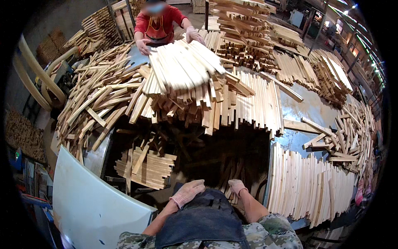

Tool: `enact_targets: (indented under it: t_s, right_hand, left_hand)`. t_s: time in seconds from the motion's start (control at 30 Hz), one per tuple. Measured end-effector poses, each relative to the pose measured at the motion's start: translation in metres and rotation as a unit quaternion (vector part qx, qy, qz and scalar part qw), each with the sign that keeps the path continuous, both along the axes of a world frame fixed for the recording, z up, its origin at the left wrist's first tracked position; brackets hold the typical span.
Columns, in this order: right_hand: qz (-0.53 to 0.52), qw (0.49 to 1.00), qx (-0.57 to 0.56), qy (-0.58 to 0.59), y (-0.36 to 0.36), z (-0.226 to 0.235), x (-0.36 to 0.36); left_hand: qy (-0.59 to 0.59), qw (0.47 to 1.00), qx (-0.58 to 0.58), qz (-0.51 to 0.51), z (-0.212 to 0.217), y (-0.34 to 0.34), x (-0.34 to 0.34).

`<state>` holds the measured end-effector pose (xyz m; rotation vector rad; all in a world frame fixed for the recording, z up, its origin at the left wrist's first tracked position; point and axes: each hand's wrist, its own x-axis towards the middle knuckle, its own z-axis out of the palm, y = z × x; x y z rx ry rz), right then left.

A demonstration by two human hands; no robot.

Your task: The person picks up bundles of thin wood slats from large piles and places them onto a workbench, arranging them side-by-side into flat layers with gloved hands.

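Observation:
My left hand (187,192) and my right hand (237,186), both in thin pale gloves, hang close to my dark apron at the near edge of a dark pit in the table. Neither holds anything; the fingers are loosely curled and point down. Short pale wooden slats (145,166) lie stacked in the pit just left of my left hand. A bundle of slats (184,62) juts over the pit's far edge. A person in a red top across the table has one hand (193,34) on it and the other hand (143,45) at its left side.
A metal table (309,108) is covered in slats: a neat row (309,186) on my right, a loose heap (95,99) on the left, more piles (327,74) at the back right. A white curved panel (89,199) stands at my lower left. Hoses (35,74) run at far left.

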<state>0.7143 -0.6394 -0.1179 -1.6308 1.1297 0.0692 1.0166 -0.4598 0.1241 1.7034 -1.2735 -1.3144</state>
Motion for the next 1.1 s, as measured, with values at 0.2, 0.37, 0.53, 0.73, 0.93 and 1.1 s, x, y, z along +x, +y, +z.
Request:
enact_targets:
  t_s: [0.2,0.37,0.53,0.73,0.93,1.1]
  right_hand:
    - [-0.322,0.859,0.379,-0.121,-0.040,0.036,0.071]
    - [-0.301,0.888,0.328,-0.119,-0.088,0.087,0.124]
    - [-0.318,0.911,0.226,-0.136,-0.160,0.164,0.156]
    - [-0.255,0.952,0.070,-0.154,-0.283,0.210,0.171]
    - [-0.217,0.939,-0.048,-0.263,-0.384,0.299,0.252]
    - [-0.091,0.936,-0.260,-0.218,-0.476,0.317,0.325]
  left_hand:
    - [0.072,0.993,0.073,0.049,0.025,-0.041,0.028]
    - [0.110,0.980,0.054,0.158,-0.024,-0.065,0.080]
    - [0.183,0.952,0.010,0.244,-0.036,-0.102,0.145]
    - [0.214,0.889,-0.155,0.375,0.014,-0.139,0.204]
    - [-0.058,0.887,-0.203,0.411,0.078,-0.187,0.262]
    - [-0.193,0.929,-0.019,0.315,0.099,-0.246,0.292]
